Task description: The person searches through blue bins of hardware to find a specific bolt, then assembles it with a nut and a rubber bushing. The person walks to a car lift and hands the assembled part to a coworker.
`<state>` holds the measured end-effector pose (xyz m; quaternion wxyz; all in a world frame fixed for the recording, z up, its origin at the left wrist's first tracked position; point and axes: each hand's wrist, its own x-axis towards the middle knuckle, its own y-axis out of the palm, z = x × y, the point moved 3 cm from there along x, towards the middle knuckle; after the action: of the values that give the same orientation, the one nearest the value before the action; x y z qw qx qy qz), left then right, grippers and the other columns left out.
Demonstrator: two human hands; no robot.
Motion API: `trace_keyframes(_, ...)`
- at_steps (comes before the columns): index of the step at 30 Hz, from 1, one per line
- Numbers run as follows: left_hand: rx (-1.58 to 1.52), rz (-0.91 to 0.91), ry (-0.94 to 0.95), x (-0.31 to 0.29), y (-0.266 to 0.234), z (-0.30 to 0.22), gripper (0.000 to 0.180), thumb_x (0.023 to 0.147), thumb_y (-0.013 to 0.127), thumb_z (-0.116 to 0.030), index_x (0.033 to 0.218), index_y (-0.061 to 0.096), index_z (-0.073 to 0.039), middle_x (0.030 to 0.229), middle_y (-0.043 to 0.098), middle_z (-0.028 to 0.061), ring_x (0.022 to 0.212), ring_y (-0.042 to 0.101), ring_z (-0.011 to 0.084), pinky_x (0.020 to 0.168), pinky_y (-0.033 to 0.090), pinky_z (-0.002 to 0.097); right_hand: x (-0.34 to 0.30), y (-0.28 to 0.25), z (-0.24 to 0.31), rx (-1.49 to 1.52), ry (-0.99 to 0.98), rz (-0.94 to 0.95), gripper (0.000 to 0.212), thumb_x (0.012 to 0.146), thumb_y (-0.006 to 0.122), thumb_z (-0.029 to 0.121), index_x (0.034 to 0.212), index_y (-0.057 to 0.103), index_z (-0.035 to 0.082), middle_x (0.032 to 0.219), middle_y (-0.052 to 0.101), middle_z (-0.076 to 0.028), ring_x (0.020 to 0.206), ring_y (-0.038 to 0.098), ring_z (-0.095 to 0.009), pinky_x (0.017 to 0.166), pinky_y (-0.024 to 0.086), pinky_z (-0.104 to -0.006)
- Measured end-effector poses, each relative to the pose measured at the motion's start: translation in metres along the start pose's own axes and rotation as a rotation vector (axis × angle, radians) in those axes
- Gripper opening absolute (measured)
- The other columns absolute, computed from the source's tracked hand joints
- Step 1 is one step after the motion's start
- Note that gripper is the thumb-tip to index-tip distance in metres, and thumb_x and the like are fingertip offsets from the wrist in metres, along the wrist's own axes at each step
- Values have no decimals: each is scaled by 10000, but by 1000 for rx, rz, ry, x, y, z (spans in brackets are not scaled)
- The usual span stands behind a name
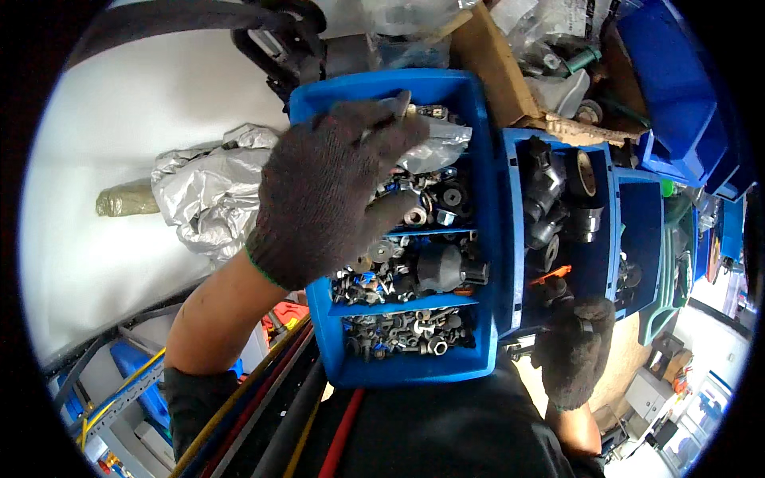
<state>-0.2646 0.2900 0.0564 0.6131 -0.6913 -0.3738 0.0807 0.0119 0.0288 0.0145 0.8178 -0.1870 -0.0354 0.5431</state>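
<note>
My left hand (319,183), in a dark knit glove, reaches over a blue divided bin (394,377). Its thumb stands apart from the fingers, which touch or overlap a clear plastic bag (438,147) in the far compartment. Around the bag lie loose bolts, washers and small fittings. A black plastic fitting (440,269) rests among more hardware in the middle section; nuts and bolts (410,331) fill the nearest one. To the right, my gloved right hand (575,354) is curled beside the front of a second blue bin (515,231). Whatever it grips is hidden.
That second bin contains black pipe fittings (545,187) and a tape roll (586,174). Behind it stands an open cardboard box (498,64) of bagged parts. Silver sheeting (211,187) lies left on a white surface. Long coloured rods (263,390) cross the lower left.
</note>
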Motion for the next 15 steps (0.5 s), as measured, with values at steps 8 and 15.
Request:
trace_keyframes(8, -6, -19, 26, 21, 27, 41, 350, 852, 798, -214, 1183, 739, -117, 1224, 690, 136, 984, 723, 295, 837, 609, 428, 22, 20, 11, 305, 54, 104, 482, 1033, 610, 482, 1231, 500, 56, 889, 636, -69, 547, 559, -95, 493, 447, -215)
trace_keyframes(15, -155, -152, -329, 11, -2, 70, 226, 938, 707, -160, 1144, 749, -78, 1132, 742, 134, 995, 728, 323, 861, 595, 404, 31, 21, 12, 264, 35, 129, 488, 1033, 594, 487, 1214, 511, 42, 940, 648, -87, 671, 606, -104, 565, 484, -228)
